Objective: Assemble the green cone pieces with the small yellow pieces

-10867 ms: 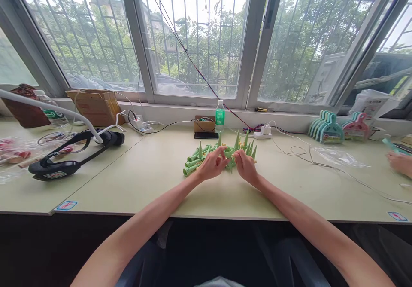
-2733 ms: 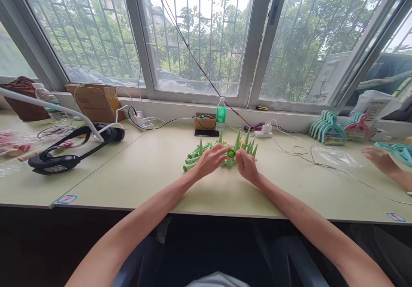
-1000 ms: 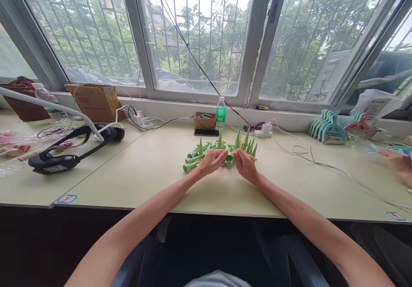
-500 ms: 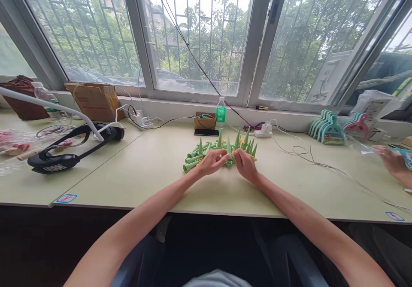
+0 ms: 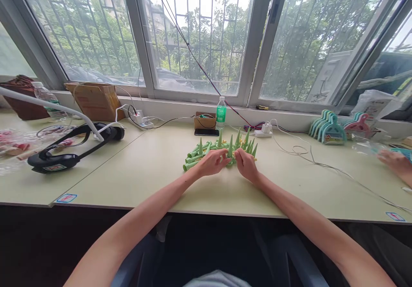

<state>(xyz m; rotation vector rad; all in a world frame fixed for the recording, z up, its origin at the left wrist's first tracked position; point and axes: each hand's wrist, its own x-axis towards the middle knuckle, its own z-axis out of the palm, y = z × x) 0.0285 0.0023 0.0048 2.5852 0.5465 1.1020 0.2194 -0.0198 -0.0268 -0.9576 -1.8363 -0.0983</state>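
Observation:
Green plastic pieces shaped like bamboo stalks (image 5: 190, 165) lie in a cluster on the table in front of me, with several pointed green cones (image 5: 237, 138) standing up among them and small yellow bits between. My left hand (image 5: 212, 163) is closed, its thumb and fingertips on a pointed green piece (image 5: 230, 148) at the near side of the cluster. My right hand (image 5: 246, 165) is curled in a pinch just to the right of that piece. Whatever sits between its fingertips is too small to name.
Behind the cluster are a phone (image 5: 206, 132), a small cardboard box (image 5: 205, 121) and a green-labelled bottle (image 5: 221, 111). A black headset (image 5: 61, 160) rests at left. Cables (image 5: 317, 163) and toy hangers (image 5: 331, 130) are at right, near another person's hand (image 5: 394, 161).
The pointed green piece between my hands has shifted slightly right. My hands have barely moved. At right, the other person's hand has moved a little.

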